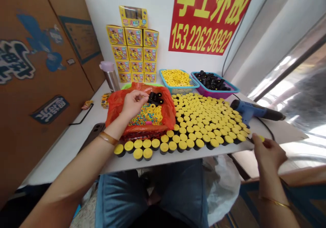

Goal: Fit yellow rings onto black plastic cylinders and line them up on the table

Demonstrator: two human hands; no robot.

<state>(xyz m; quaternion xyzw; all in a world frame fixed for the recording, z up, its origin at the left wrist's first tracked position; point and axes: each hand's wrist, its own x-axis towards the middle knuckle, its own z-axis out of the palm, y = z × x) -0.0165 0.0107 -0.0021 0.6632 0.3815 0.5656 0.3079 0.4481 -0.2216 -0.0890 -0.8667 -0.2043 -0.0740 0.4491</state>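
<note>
My left hand (134,103) is over a basket lined with a red plastic bag (165,100), its fingertips pinched together. Whatever those fingers hold is too small to make out. Below it in the bag lie many small coloured beads (139,120), yellow rings (154,112) and a few black containers (156,98). At the table's right end, my right hand (270,155) is closed around a small piece with a yellow top (261,138); the fingers hide most of it. Nearby stand rows of short black containers with yellow lids (203,119).
Behind are a blue basket of yellow rings (178,77) and a purple basket of black containers (211,81). A blue heat gun (254,110) lies at right with its cable. Yellow boxes (134,53) are stacked by the wall, near a steel bottle (110,76). A phone (94,134) lies left.
</note>
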